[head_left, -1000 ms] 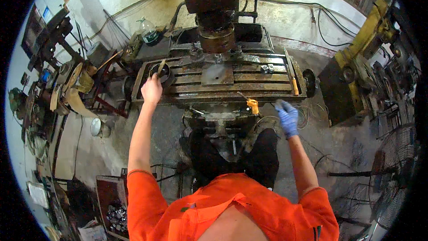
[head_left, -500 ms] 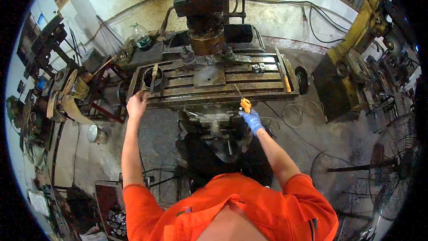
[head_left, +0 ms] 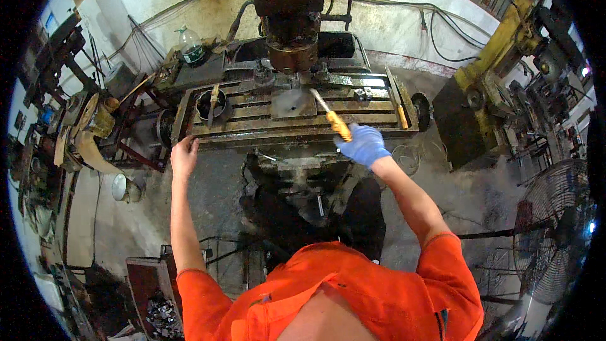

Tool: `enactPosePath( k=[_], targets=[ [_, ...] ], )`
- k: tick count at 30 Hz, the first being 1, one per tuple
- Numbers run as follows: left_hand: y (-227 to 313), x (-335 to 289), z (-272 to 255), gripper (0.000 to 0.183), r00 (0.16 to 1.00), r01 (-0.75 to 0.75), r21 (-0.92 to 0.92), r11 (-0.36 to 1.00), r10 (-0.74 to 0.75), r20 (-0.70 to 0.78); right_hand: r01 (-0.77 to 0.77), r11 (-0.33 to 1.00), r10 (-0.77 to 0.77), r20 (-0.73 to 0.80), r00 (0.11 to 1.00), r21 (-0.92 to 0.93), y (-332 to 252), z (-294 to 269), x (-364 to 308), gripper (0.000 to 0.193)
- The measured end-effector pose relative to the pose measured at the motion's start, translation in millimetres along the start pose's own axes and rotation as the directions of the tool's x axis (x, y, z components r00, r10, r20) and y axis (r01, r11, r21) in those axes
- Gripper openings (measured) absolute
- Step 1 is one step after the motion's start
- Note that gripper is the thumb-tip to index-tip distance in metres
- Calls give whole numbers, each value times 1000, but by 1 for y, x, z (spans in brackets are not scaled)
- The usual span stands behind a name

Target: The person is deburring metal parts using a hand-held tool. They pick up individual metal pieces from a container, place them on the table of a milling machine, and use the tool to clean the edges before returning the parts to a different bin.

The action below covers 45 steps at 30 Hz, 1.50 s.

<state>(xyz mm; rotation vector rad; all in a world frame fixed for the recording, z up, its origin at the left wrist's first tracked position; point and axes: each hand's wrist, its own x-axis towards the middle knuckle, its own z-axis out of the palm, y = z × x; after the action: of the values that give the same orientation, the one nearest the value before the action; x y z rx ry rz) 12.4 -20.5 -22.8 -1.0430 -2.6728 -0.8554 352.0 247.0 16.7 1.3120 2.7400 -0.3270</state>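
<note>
At the front edge of the slotted mill table (head_left: 252, 131), the gloved right hand (head_left: 362, 145) is now gripping the yellow-handled brush (head_left: 331, 117) and reaching it inward — the bare left hand (head_left: 184, 155) has dropped to the front-left corner, fingers curled on the edge.

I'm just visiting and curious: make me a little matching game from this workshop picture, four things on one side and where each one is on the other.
Things:
1. brush
2. left hand
3. bottle
4. fan

Places:
A. far right, on the floor
B. on the machine table's front left edge
C. in the gloved right hand
D. behind the machine, to the left

Pairs: 1-C, 2-B, 3-D, 4-A
</note>
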Motion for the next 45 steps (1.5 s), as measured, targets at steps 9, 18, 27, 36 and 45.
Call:
enactPosePath(
  k=[9, 18, 27, 36, 45],
  targets=[
    [-13, -22, -1, 30, 996, 74, -73, 995, -70, 58, 47, 999, -47, 12, 999, -15, -60, -6, 101, 36],
    [-4, -42, 5, 29, 998, -8, -41, 999, 10, 57, 76, 995, -77, 0, 997, 58, -29, -13, 56, 48],
    [47, -75, 82, 19, 946, -125, -481, 868, 251, 208, 552, 812, -584, 271, 765, 190, -62, 41, -48, 50],
    [-13, -150, 40, 31, 862, 505, -758, 413, -208, 462, 413, 767, -604, 335, 724, 491, -90, 95, -64, 35],
    [-131, -302, -164, 34, 737, 640, -117, 759, -650, -185, 561, 666, -733, 295, 613, 491, -99, 78, -77, 31]
  ],
)
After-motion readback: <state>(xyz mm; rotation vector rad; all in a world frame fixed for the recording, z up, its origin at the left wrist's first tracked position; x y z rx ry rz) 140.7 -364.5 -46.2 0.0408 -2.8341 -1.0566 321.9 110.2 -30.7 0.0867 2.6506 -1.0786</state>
